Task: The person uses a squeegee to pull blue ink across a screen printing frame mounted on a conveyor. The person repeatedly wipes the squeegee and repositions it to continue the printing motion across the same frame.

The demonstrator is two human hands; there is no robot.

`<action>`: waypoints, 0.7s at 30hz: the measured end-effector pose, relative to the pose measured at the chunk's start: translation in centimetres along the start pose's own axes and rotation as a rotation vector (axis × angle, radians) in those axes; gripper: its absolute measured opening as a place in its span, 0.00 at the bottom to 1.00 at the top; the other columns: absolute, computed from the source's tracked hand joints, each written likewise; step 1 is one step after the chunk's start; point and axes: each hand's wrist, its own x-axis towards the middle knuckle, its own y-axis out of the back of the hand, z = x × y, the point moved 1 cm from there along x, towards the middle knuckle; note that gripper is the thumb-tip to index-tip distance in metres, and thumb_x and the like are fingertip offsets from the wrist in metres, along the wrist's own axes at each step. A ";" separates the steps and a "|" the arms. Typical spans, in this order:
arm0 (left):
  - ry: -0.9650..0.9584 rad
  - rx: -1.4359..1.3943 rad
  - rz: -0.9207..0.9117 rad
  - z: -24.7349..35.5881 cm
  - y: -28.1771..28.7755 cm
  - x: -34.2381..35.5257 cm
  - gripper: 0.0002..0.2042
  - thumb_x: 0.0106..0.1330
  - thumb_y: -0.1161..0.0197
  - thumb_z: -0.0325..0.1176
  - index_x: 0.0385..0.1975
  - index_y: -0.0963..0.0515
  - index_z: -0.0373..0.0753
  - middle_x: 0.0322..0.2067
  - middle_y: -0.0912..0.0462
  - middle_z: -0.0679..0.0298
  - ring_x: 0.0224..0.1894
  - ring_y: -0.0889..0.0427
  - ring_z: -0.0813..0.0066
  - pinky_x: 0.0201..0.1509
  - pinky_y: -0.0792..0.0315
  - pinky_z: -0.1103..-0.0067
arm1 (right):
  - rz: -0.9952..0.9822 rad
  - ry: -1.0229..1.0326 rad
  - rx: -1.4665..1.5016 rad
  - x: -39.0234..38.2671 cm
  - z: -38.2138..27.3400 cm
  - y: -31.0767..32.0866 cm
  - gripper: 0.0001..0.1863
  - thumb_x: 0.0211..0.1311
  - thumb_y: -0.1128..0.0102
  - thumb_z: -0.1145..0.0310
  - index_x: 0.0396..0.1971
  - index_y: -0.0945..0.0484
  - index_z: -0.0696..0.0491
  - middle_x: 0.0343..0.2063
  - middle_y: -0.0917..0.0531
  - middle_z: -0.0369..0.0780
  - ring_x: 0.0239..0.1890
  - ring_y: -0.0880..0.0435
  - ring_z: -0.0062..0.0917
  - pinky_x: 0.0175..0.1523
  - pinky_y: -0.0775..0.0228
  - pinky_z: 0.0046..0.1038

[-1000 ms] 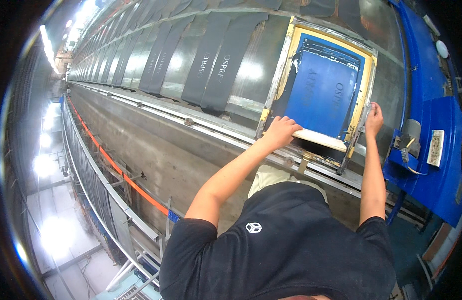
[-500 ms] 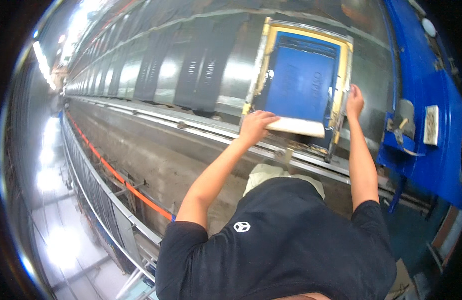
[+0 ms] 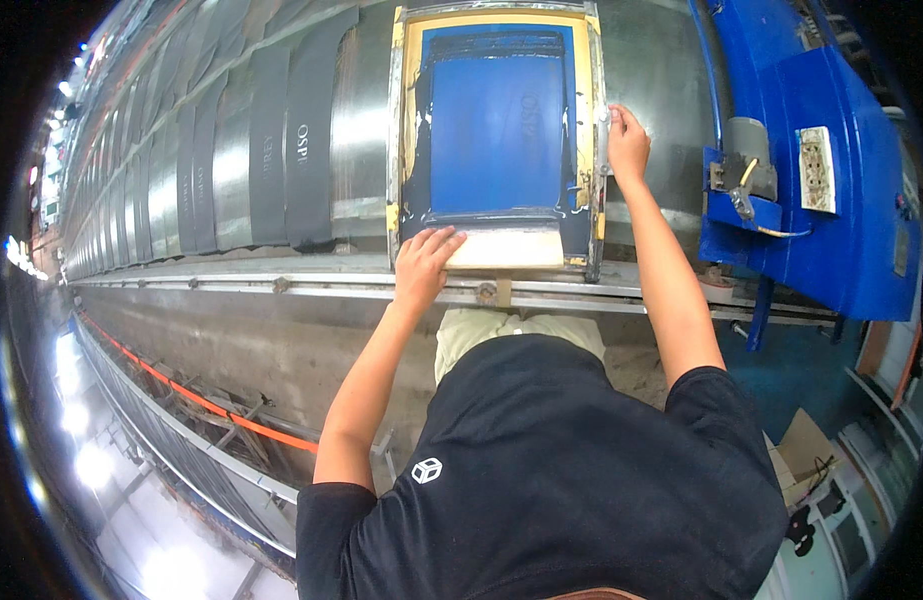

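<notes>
While the left end of a pale, flat, rectangular bar [image 3: 511, 250] is gripped by the left hand [image 3: 424, 264], with its fingers closed over the top, the right rail of the metal-edged blue screen frame [image 3: 496, 135] is touched by the right hand [image 3: 628, 145]; whether those bent fingers are clamped cannot be told. The bar is laid across the frame's near end. Left of the frame, dark grey strips [image 3: 309, 190] are spread on the glossy metal desk [image 3: 661, 70]; right of it, blue-painted machinery [image 3: 856, 180] is seen.
</notes>
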 end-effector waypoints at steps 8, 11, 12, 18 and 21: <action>0.008 0.022 0.123 -7.2 -0.9 16.4 0.33 0.46 0.38 0.17 0.57 0.19 0.52 0.56 0.18 0.68 0.57 0.21 0.64 0.58 0.25 0.69 | -0.213 0.205 -0.391 1.1 -0.8 2.6 0.15 0.69 0.42 0.56 0.49 0.15 0.42 0.40 0.18 0.41 0.47 0.21 0.39 0.51 0.26 0.40; 0.001 -0.072 0.079 -11.0 0.3 22.6 0.27 0.51 0.35 0.21 0.54 0.17 0.53 0.51 0.15 0.66 0.53 0.19 0.61 0.56 0.24 0.67 | -0.189 0.477 -0.601 2.6 -5.4 3.3 0.20 0.63 0.34 0.55 0.52 0.17 0.46 0.49 0.19 0.42 0.52 0.22 0.39 0.55 0.27 0.40; 0.062 -0.098 0.005 -11.6 1.3 24.9 0.26 0.53 0.34 0.23 0.53 0.17 0.54 0.49 0.14 0.65 0.52 0.18 0.60 0.55 0.23 0.67 | -0.204 0.535 -0.473 3.9 -8.2 2.8 0.23 0.60 0.31 0.55 0.54 0.17 0.47 0.53 0.21 0.42 0.56 0.24 0.39 0.57 0.28 0.39; 0.152 -0.136 -0.211 -14.2 5.0 34.4 0.17 0.58 0.30 0.34 0.49 0.14 0.55 0.41 0.12 0.60 0.46 0.14 0.56 0.50 0.20 0.65 | -0.619 0.452 -0.441 12.6 -15.8 -3.6 0.26 0.53 0.26 0.62 0.55 0.18 0.49 0.52 0.18 0.43 0.58 0.22 0.41 0.61 0.28 0.38; 0.141 -0.095 -0.127 -14.6 2.1 33.1 0.19 0.56 0.30 0.32 0.48 0.14 0.56 0.42 0.12 0.61 0.45 0.14 0.57 0.50 0.21 0.65 | -0.575 0.427 -0.428 12.3 -12.8 -6.2 0.19 0.50 0.28 0.67 0.46 0.15 0.49 0.45 0.16 0.42 0.53 0.20 0.42 0.56 0.25 0.40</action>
